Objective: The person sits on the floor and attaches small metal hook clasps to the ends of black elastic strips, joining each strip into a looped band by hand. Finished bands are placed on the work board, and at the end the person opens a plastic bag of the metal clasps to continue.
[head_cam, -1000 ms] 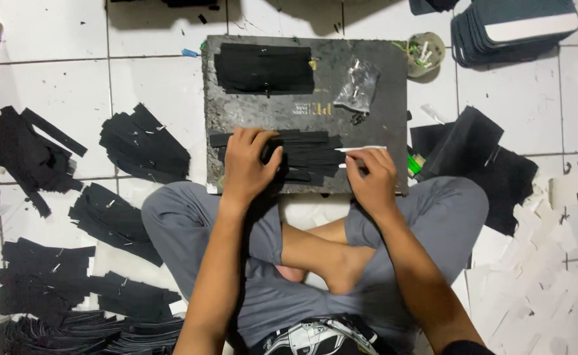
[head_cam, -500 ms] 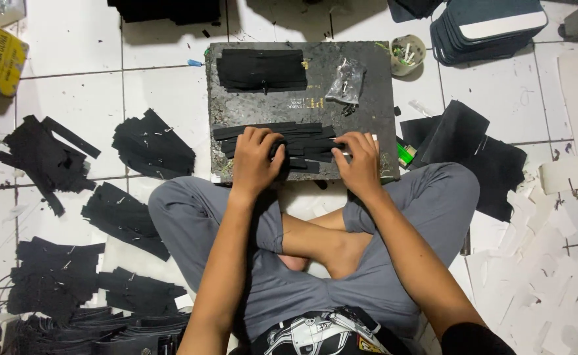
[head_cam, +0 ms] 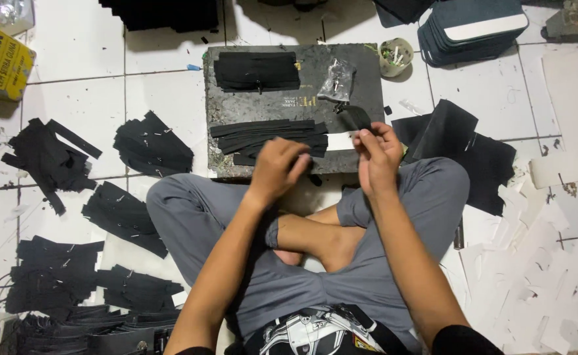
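Note:
I sit cross-legged on a white tiled floor in front of a dark stone slab (head_cam: 236,105). A row of black strips (head_cam: 269,136) lies across the slab's near half, and a folded black stack (head_cam: 256,71) lies at its far side. My right hand (head_cam: 378,158) holds up a small black piece (head_cam: 353,118) above the slab's near right corner, with a white strip (head_cam: 341,141) just under it. My left hand (head_cam: 279,167) hovers at the slab's near edge with curled fingers; whether it pinches anything I cannot tell.
Piles of black cut pieces (head_cam: 152,146) cover the floor at my left. A clear bag of small metal parts (head_cam: 337,80) rests on the slab. A small cup (head_cam: 395,56), dark blue stacked sheets (head_cam: 473,26), black sheets (head_cam: 460,141), white paper scraps (head_cam: 539,263) lie right. A yellow box (head_cam: 0,59) sits far left.
Both hands have lifted off the row of black strips and pulled toward me. My right hand now holds a small black piece raised above the slab.

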